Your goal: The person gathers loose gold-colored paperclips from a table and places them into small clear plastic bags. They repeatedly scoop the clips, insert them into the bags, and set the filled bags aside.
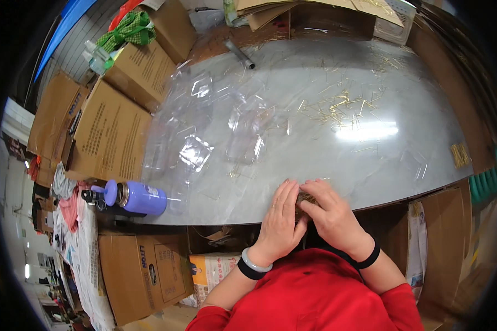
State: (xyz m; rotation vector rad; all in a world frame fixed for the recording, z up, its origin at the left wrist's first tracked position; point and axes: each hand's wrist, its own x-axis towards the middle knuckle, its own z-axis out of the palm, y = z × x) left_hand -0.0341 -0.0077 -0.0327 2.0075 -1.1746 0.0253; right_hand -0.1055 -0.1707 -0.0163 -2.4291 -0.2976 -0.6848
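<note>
Purple bottle (143, 198), lid open, on the table (309, 151). Clear plastic trays (196, 153), scattered. Left hand (279, 214), right hand (335, 216): cupped closely around gold wires (305, 197) at the near edge, seemingly keeping them gathered. Loose wires (344, 102), beyond. Wire bundle (459, 156), far right.

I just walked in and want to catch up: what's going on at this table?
A person has the left hand and right hand together around a small bunch of thin brownish-gold pieces at the near edge of the grey table; the fingers hide most of it. Farther back, loose gold pieces lie scattered. Clear plastic pieces spread over the left side, and a neat gold bundle sits near the right edge.
</note>
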